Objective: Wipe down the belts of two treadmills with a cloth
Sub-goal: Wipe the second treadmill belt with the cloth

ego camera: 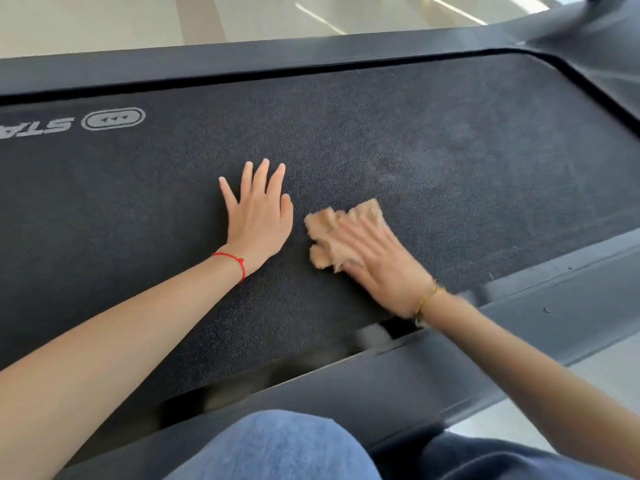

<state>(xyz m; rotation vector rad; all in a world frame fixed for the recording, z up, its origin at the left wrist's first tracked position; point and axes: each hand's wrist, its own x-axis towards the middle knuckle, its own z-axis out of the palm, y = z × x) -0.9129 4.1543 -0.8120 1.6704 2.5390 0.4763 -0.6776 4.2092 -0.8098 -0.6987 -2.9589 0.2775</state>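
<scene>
A black textured treadmill belt fills most of the view, with a white logo printed at its left. My left hand lies flat on the belt, fingers straight and spread. Just to its right, my right hand presses a crumpled tan cloth onto the belt, fingers extended over it; this hand is motion-blurred. A faint pale dusty patch shows on the belt beyond the cloth.
Dark grey side rails border the belt at the far side and near side. The treadmill's front housing rises at the top right. Pale floor lies beyond. My knees in blue jeans are at the bottom.
</scene>
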